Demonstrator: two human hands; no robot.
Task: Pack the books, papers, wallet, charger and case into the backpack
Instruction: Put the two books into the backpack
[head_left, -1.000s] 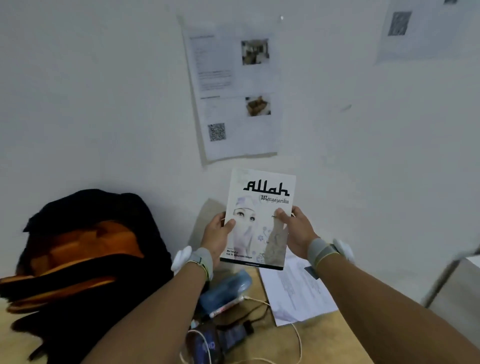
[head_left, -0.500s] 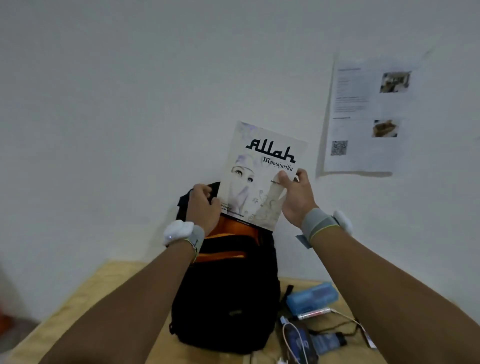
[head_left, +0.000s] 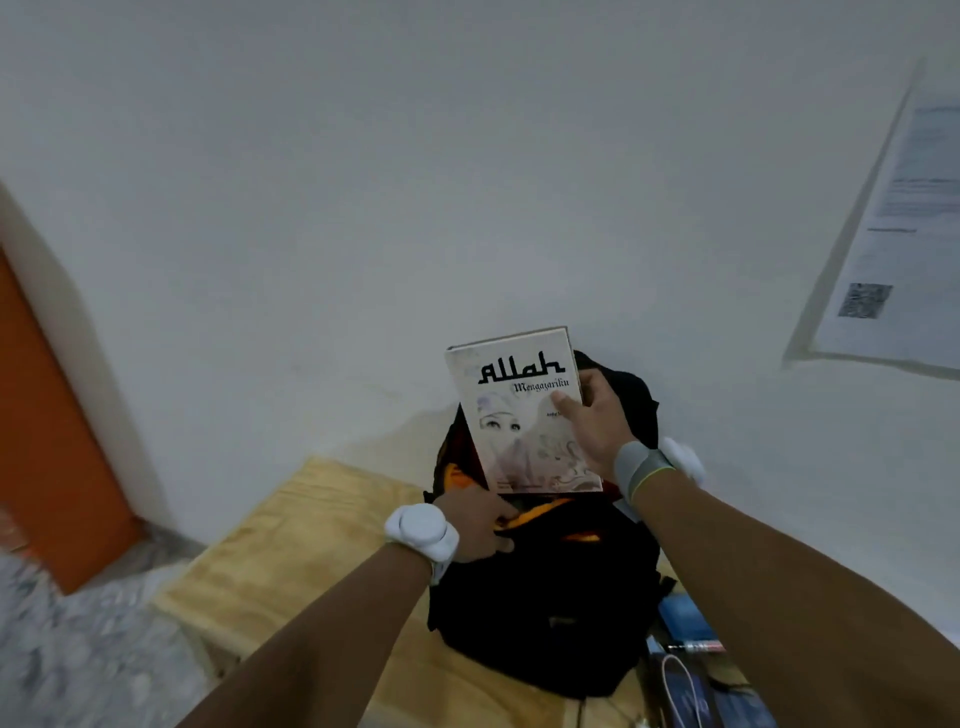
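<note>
We see the backpack (head_left: 545, 613) standing on the counter (head_left: 291, 551) at lower centre of the frame, its back against the wall (head_left: 363, 182). Above its open top, the book (head_left: 511, 415) is held upright, its lower edge at the opening. Our right hand (head_left: 597, 415) grips the book's right edge, thumb on the cover; our left hand (head_left: 475, 525) holds the backpack's opening at its left, just below the book. At lower right, beside the backpack, a case (head_left: 683, 616), a pen (head_left: 696, 648) and a cable (head_left: 683, 686) lie on the counter. A paper sheet (head_left: 898, 234) hangs on the wall at upper right. The floor (head_left: 78, 649) lies lower left, a door (head_left: 47, 441) at far left.
</note>
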